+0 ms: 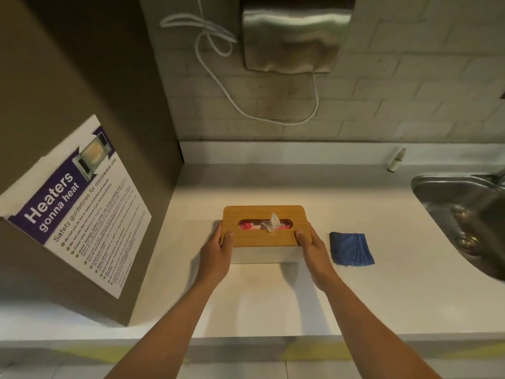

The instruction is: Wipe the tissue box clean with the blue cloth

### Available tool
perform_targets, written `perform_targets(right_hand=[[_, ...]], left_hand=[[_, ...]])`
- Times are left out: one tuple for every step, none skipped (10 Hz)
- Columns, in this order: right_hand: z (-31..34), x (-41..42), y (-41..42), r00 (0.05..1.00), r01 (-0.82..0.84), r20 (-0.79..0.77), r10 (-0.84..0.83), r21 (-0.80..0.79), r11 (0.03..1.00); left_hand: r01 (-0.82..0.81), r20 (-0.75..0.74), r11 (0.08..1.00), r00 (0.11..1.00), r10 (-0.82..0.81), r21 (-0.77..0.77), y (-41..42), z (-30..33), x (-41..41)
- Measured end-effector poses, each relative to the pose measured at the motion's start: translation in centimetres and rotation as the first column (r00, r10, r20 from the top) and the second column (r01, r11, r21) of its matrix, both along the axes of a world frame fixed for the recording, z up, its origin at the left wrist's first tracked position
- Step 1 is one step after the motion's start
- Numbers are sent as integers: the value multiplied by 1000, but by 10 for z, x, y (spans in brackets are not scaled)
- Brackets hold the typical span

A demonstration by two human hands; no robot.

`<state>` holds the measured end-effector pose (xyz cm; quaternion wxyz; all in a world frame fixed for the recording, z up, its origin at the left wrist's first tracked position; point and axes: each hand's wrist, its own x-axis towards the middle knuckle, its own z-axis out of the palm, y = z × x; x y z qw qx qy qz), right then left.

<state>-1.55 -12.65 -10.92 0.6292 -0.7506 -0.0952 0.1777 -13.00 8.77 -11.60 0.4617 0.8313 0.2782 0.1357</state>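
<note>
The tissue box (262, 214) stands on the white counter (273, 296). It has a wooden lid with an oval slot, a white tissue poking out, and white sides. My left hand (217, 255) grips its left end, thumb on the lid. My right hand (314, 253) grips its right end the same way. The blue cloth (351, 248) lies folded on the counter just right of the box, close to my right hand but untouched.
A steel sink (464, 214) sits at the right. A brown cabinet wall with a microwave safety poster (79, 209) closes the left side. A small bottle (395, 160) stands at the back ledge. A steel dispenser (295, 34) and white cable (218, 77) hang on the tiled wall.
</note>
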Motion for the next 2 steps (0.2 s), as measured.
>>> perform_targets(right_hand=[[10, 6, 2, 997, 48, 68, -40, -120, 992], [35, 25, 9, 936, 134, 346, -60, -194, 972]], left_hand=[[23, -4, 999, 1000, -23, 26, 9, 13, 4], [22, -72, 993, 997, -13, 113, 21, 44, 20]])
